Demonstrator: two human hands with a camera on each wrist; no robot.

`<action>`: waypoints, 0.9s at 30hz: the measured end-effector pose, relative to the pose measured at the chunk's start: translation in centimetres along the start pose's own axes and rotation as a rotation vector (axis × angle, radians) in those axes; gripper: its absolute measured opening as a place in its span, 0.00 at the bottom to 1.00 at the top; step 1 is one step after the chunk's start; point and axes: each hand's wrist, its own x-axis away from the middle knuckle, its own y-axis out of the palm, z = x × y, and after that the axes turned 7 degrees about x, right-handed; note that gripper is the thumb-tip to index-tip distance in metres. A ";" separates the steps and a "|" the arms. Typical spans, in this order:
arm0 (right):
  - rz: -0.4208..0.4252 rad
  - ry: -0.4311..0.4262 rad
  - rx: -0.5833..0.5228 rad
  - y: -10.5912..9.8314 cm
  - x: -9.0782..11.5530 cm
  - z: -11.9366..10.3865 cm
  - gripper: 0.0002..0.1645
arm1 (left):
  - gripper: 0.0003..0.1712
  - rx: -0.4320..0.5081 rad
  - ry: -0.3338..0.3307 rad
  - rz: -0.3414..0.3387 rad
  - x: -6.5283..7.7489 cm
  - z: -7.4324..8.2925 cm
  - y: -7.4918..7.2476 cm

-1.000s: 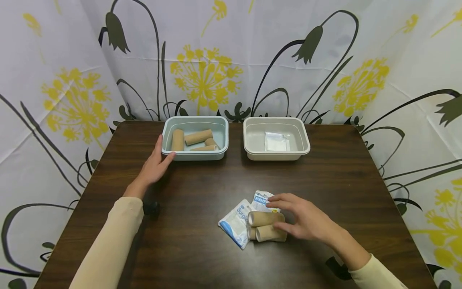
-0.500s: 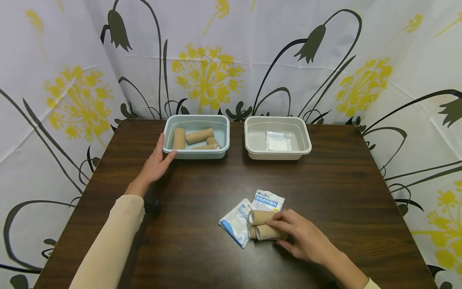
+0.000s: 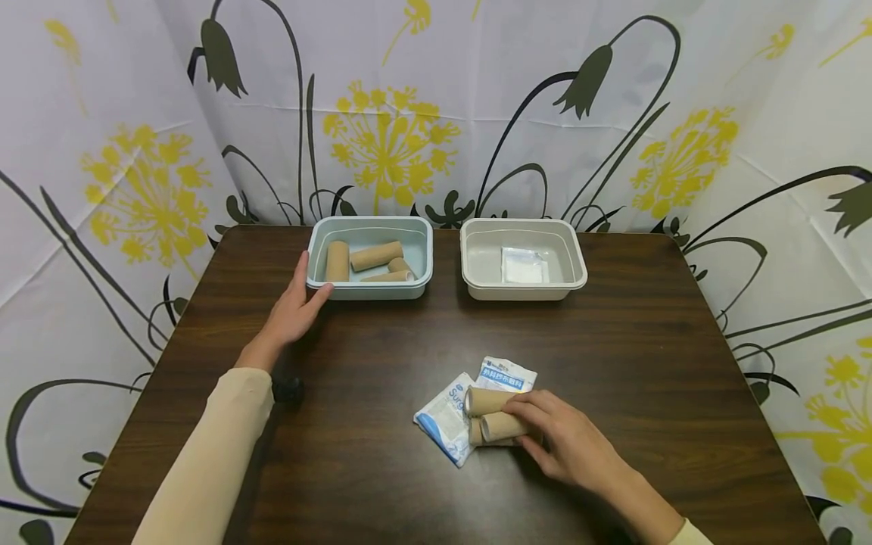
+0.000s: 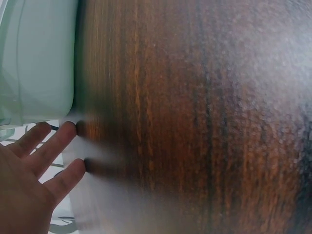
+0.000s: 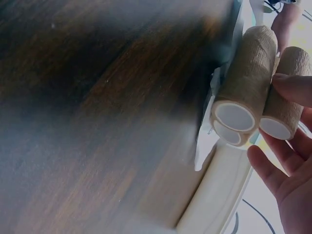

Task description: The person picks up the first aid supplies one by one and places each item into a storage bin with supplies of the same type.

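Observation:
My right hand (image 3: 575,439) pinches a tan bandage roll (image 3: 502,426) at its right end, lifted slightly off the pile. In the right wrist view the thumb lies across a bandage roll (image 5: 280,109) with a white core. Another bandage roll (image 3: 482,401) lies just behind it under the fingertips, and a further one (image 3: 475,433) shows below. Two flat gauze packets, one white-and-blue (image 3: 443,420) and one with blue lettering (image 3: 504,373), lie beneath and beside the rolls. My left hand (image 3: 289,314) rests against the left end of the light blue tray (image 3: 368,291), fingers extended, thumb at the front rim.
The blue tray holds several tan rolls (image 3: 376,256). To its right stands a beige tray (image 3: 524,292) with a white packet (image 3: 523,266) inside. Both sit near the back edge of the dark wooden table (image 3: 368,363), before a flower-patterned curtain (image 3: 266,113).
My right hand has come down from above the pile and taken hold of a roll. The front roll has risen slightly, and the back one has shifted with it. My left hand stays put.

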 end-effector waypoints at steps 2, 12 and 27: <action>0.021 0.008 0.008 0.0 0.0 -0.1 0.29 | 0.49 -0.001 -0.002 -0.001 0.0 0.0 0.0; 0.083 0.135 -0.029 -0.5 -0.1 -0.5 0.32 | 0.49 0.000 0.003 0.001 -0.1 -0.2 0.0; 0.199 0.018 -0.150 -1.2 -2.0 0.0 0.36 | 0.49 -0.004 0.012 0.009 -0.1 -0.4 0.1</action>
